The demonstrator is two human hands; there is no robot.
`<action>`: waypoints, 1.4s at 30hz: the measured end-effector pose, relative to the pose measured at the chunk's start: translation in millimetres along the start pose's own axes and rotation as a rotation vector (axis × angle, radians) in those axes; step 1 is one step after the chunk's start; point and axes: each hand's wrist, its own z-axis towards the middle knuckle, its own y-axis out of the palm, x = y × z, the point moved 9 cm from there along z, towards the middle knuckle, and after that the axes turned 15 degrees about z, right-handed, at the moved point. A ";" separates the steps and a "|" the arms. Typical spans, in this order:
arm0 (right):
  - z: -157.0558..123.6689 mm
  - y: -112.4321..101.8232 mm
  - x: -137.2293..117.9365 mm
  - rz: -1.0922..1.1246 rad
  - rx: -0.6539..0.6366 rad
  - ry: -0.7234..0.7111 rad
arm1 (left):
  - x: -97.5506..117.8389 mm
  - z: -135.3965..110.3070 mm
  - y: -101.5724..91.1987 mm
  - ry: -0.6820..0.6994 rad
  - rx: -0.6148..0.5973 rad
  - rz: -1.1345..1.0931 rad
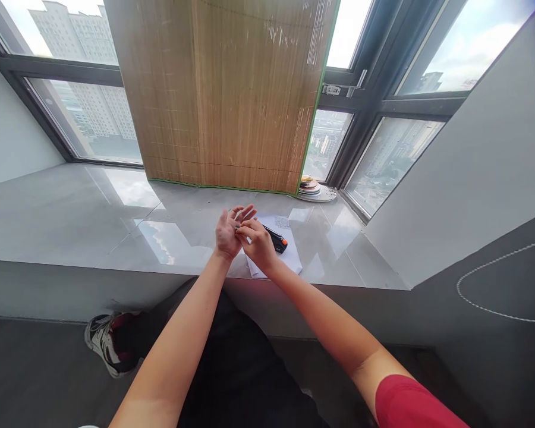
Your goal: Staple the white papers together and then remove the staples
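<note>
My left hand (228, 233) is turned palm up over the sill, its fingers spread and slightly curled. Against its palm, my right hand (257, 242) has thumb and fingertips pinched together. A tiny dark thing shows at the pinch, too small to name. Just behind and right of my right hand lies a black object with an orange end (278, 241), perhaps a stapler, partly hidden by that hand. Beneath it, white paper sheets (294, 260) rest on the sill, with a small printed or written patch near their far edge.
The glossy grey tiled sill (71, 220) runs along the window. A bamboo blind (232, 107) hangs down to it. Stacked plate-like discs (314, 191) stand in the right corner. A white beaded cord (481, 267) loops at the right. A shoe (104, 345) is on the floor.
</note>
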 end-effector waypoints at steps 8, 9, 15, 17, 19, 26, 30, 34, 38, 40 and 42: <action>1.1 -43.1 5.9 0.046 0.152 0.089 | 2.9 -2.5 13.8 -0.019 -0.029 0.058; 3.9 -57.0 9.9 0.044 0.172 0.091 | 4.5 -0.1 6.4 -0.010 0.019 0.046; 21.6 -177.5 130.0 0.027 0.280 0.413 | 20.6 -2.1 -85.6 0.030 0.645 -0.021; 14.1 -217.0 184.9 -0.096 0.326 0.568 | 24.4 -4.4 -97.4 0.041 0.707 -0.022; 0.7 -241.5 232.0 -0.181 0.325 0.699 | 24.3 -4.2 -98.4 0.036 0.701 0.000; -35.8 -252.3 299.4 -0.308 0.321 0.826 | 23.6 -3.5 -100.4 -0.025 0.745 0.565; -42.7 -252.8 304.4 -0.198 0.348 0.839 | 38.5 14.7 -93.2 -0.026 0.717 1.469; -60.8 -266.6 301.0 0.101 0.543 0.833 | 19.7 45.6 -96.8 -0.182 0.603 1.701; -71.7 -256.2 286.0 0.079 0.431 0.817 | 10.6 75.7 -93.5 -0.013 0.525 1.533; -72.0 -239.8 275.6 -0.083 0.260 0.825 | 2.8 87.0 -92.4 0.053 0.441 1.495; -70.3 -223.7 264.4 -0.283 0.115 0.825 | -6.4 93.1 -94.6 0.070 0.375 1.472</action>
